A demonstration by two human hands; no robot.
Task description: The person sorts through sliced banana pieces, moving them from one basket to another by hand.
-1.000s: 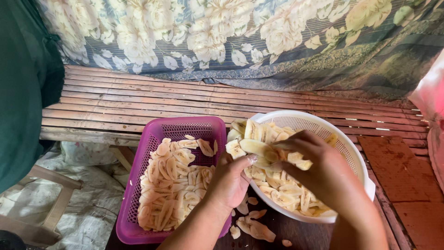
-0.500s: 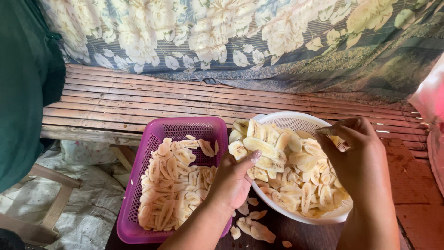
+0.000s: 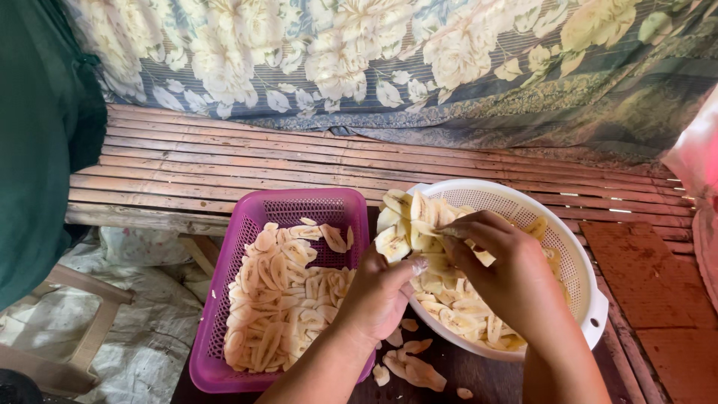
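A white perforated colander (image 3: 570, 224) tilts toward me, filled with pale banana slices (image 3: 456, 307). My left hand (image 3: 378, 295) grips its near left rim, with a clump of slices (image 3: 398, 228) just above my fingers. My right hand (image 3: 505, 273) reaches into the colander, fingers closed on a few slices near its middle. Left of the colander sits a purple slotted basket (image 3: 232, 247) holding a heap of thin banana slices (image 3: 288, 292). A few loose slices (image 3: 415, 366) lie on the dark surface below the colander.
A slatted wooden bench (image 3: 224, 164) runs behind both containers, with a floral cloth (image 3: 389, 60) hanging at the back. Dark green fabric (image 3: 41, 142) fills the left edge. White sacking (image 3: 142, 352) lies on the floor at lower left. Reddish boards (image 3: 658, 299) sit at right.
My right hand has moved from the colander's right rim back to its middle and closed on slices. My left hand stays at the near rim.
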